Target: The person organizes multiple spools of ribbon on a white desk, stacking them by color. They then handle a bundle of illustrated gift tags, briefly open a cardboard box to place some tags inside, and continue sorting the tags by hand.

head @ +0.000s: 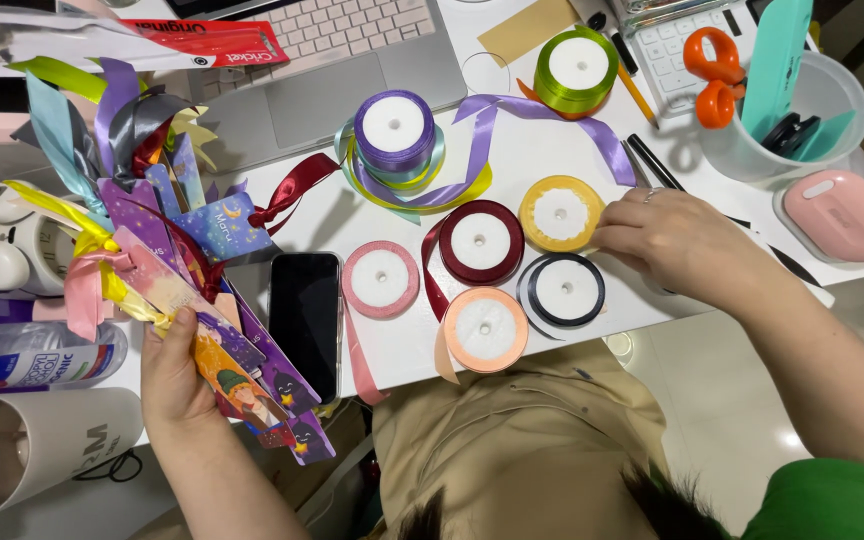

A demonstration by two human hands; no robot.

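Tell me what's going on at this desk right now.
A person sits at a white desk scattered with ribbon spools. The left hand holds a fan of colourful illustrated paper bookmarks tied with satin ribbons. The right hand rests its fingertips at the edge of the yellow ribbon spool, beside the dark red spool and the black spool. A black smartphone lies face up between the hands.

Craft desk: laptop point(332, 60), ribbon spools point(482, 240).
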